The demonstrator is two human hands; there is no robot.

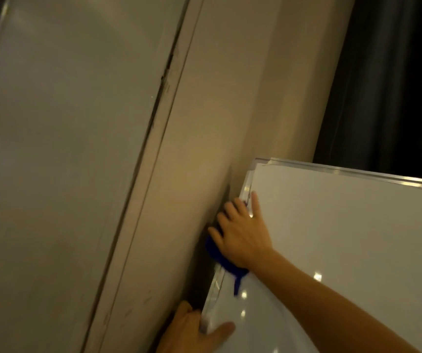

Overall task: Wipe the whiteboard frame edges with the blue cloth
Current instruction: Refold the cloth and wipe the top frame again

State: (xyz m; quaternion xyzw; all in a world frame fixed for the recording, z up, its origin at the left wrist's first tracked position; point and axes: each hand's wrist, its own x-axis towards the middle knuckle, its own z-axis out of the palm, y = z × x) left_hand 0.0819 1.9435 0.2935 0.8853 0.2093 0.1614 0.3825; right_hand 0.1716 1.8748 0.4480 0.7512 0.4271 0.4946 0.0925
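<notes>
While the view tilts hard to one side, you have the whiteboard (pixel 344 238) filling the lower right, its glossy white face catching small spots of light. Its metal frame (pixel 246 189) runs up the left edge to a corner near the middle of the view, then along the top edge toward the right. Just beside that left edge stands a beige wall (pixel 204 149), so close that only a dark, narrow gap separates frame from wall. Further left is a pale door (pixel 64 149) with its trim, and behind the board's top edge, at the upper right, hangs a dark curtain (pixel 388 85).

Your right hand (pixel 240 233) reaches in from the lower right, forearm stretched across the board's face. It lies flat and spread over the left frame edge, fingers (pixel 230 207) bent over into the gap by the wall, thumb on the board face. It presses the blue cloth (pixel 220 258) against the frame; the cloth shows below the palm, with 1 small tail hanging onto the board.

Your left hand (pixel 192 329) sits lower on the same edge at the bottom of the view, clasped around the frame, thumb on the white face and fingers behind.
</notes>
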